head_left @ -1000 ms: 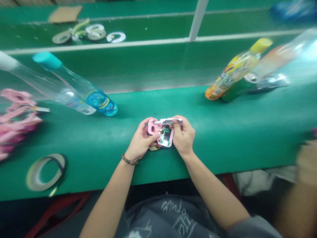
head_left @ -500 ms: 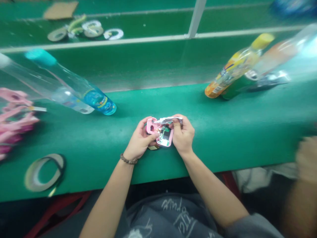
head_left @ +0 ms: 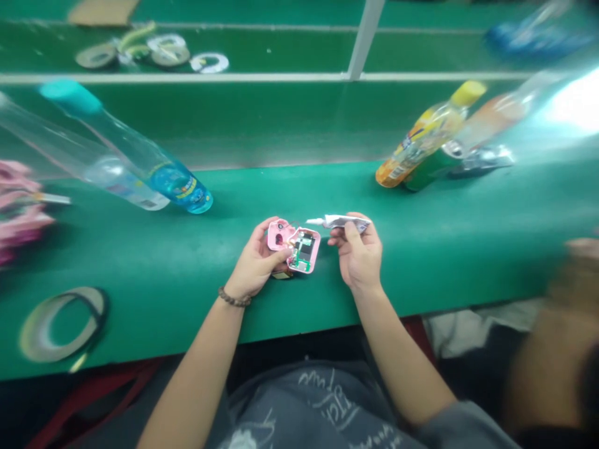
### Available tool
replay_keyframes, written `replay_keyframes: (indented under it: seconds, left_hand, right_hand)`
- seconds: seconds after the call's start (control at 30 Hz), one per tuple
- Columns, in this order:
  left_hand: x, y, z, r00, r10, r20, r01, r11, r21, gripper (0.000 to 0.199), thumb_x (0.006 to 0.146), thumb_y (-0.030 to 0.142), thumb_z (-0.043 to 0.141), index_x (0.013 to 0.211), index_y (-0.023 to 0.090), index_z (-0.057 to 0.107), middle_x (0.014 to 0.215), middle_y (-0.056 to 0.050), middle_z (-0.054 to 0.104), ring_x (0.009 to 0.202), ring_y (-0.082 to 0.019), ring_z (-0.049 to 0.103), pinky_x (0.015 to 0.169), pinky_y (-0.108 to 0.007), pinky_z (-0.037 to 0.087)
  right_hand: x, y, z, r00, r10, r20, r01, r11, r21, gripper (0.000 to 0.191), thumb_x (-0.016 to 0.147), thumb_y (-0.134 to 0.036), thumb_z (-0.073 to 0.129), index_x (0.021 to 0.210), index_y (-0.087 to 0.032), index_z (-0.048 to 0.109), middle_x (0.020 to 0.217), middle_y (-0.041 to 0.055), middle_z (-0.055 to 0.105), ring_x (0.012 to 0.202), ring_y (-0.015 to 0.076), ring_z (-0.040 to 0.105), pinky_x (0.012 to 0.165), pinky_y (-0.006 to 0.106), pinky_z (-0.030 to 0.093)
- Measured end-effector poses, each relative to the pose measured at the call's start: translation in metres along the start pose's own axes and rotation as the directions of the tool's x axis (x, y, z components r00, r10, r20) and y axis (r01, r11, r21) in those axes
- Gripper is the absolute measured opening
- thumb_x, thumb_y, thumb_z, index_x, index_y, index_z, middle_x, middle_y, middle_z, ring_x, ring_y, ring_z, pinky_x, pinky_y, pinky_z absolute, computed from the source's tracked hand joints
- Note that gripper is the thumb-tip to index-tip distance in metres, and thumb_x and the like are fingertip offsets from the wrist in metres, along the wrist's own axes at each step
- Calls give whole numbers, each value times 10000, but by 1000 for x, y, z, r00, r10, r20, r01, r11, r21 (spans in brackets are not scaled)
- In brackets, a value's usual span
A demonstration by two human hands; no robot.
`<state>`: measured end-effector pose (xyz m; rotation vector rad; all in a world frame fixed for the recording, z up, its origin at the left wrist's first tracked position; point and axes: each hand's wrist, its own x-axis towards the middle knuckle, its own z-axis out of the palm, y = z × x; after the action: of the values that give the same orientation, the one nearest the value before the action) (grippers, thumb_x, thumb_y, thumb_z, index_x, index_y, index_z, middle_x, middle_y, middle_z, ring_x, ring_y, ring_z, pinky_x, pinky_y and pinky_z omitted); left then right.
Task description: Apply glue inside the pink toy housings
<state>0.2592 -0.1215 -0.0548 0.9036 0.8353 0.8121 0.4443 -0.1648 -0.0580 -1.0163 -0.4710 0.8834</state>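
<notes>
My left hand [head_left: 256,262] is closed around an opened pink plastic device [head_left: 316,251], its thumb pressed on the inner edge. A green circuit board [head_left: 304,249] with a dark block shows inside one half; the other half has a round hole, and thin wires join the two. In my right hand [head_left: 362,252] is a white squeeze tube of glue [head_left: 344,222], pinched between thumb and fingers. Its narrow nozzle points left, above the device and apart from it. Beneath the left hand, a small brownish piece [head_left: 282,274] is partly hidden.
Bottles with blue [head_left: 182,187] and orange [head_left: 397,156] labels stand behind, beside a green can [head_left: 423,171]. Pink parts [head_left: 21,212] and a tape roll [head_left: 35,333] lie left. Tape rings [head_left: 210,62] rest on the shelf. A co-worker's arm [head_left: 543,349] is at right.
My right hand has drawn the tube away from the pink device, up and to the right. My left hand still holds the device. The whole view has shifted slightly.
</notes>
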Motion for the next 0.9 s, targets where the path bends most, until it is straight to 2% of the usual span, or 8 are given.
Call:
replay_keyframes:
  seconds: [0.13,0.23,0.33,0.47,0.67,0.9]
  left_hand:
    - [1,-3,-2,1000,2,-1,-2,1000,3,710,737,213,823,1345,295,463,1359,-87,547,898,-206,663,515,-226,612]
    - [2,-4,-2,1000,18,-13,-18,1000,20,734,726,207,829,1351,279,453,1367,-107,541,914,-217,674,507,-197,595]
    - [2,-6,1,998,46,-32,-45,998,40,762,706,204,840,1348,275,436,1365,-111,540,967,-239,678,535,-213,609]
    - [2,-5,2,998,50,-43,-48,997,52,769,708,210,837,1353,278,424,1350,-108,548,973,-239,682,547,-225,618]
    - [2,-4,1,998,25,-60,-23,999,34,763,722,233,830,1360,285,415,1303,-108,570,829,-193,689,516,-241,613]
    - [2,-7,1,995,63,-82,-59,997,52,766,734,246,818,1370,294,393,1411,-108,503,967,-229,684,549,-224,616]
  right_hand:
    - [-12,2,-14,1000,-11,28,15,992,-123,188,859,-361,684,971,-226,617,797,-5,688,614,130,640,524,264,531]
    - [-19,7,-17,999,-33,19,36,974,-224,137,868,-380,674,946,-274,639,824,-10,693,592,142,648,528,301,564]
    - [-21,9,-15,999,-44,21,48,954,-297,107,880,-395,649,925,-297,644,828,1,691,648,179,682,560,351,616]
    - [-24,8,-16,1000,-30,-1,29,962,-272,120,873,-415,648,913,-302,638,831,16,693,759,230,717,615,413,659]
    - [-38,2,-16,1000,7,17,-1,942,-336,133,874,-423,638,905,-294,640,813,18,692,734,226,710,668,425,668]
    - [-44,2,-12,999,-43,-1,39,916,-399,128,882,-400,624,929,-282,636,810,4,687,716,205,705,675,389,663]
